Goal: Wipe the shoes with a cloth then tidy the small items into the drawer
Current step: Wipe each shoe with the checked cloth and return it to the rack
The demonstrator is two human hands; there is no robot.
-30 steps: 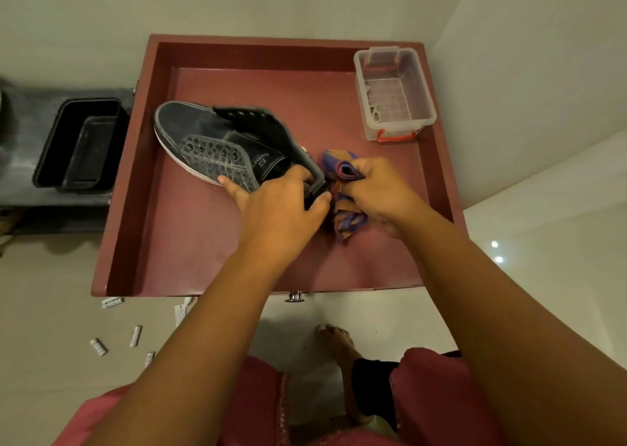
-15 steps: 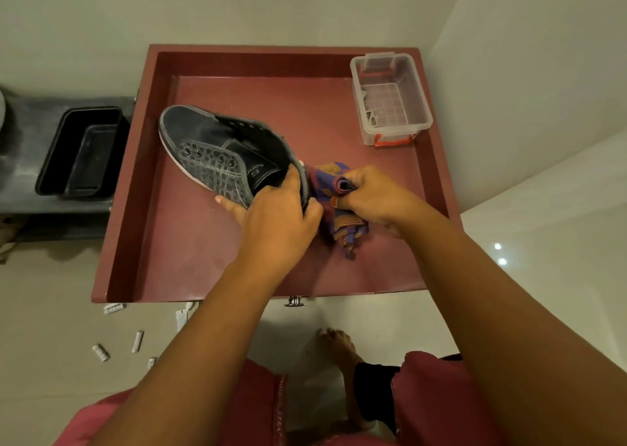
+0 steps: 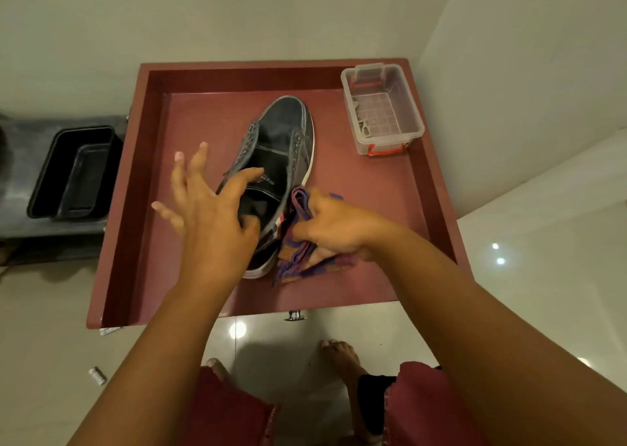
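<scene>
While the red drawer (image 3: 142,187) lies pulled out below me, I see a clear plastic box (image 3: 383,106) with a red clasp standing in its far right corner, well apart from the shoe. To the left, outside the drawer, a black tray (image 3: 76,170) sits on a grey shelf, and a couple of small white items (image 3: 97,376) lie on the pale floor near the drawer's front left corner. My bare feet (image 3: 342,354) show below the drawer's front edge, beside a metal knob (image 3: 296,315). The dark shoe (image 3: 281,143) rests in the middle of the drawer, toe pointing away from me, and my own forearms cover its heel end. My left hand (image 3: 210,204) is spread wide, fingers splayed and straight; the thumb lies over the shoe's opening near the tongue, holding nothing. My right hand (image 3: 334,225) has its grip curled round a bunched purple and orange cloth (image 3: 298,262), which is pressed against the shoe's right side near the heel.
</scene>
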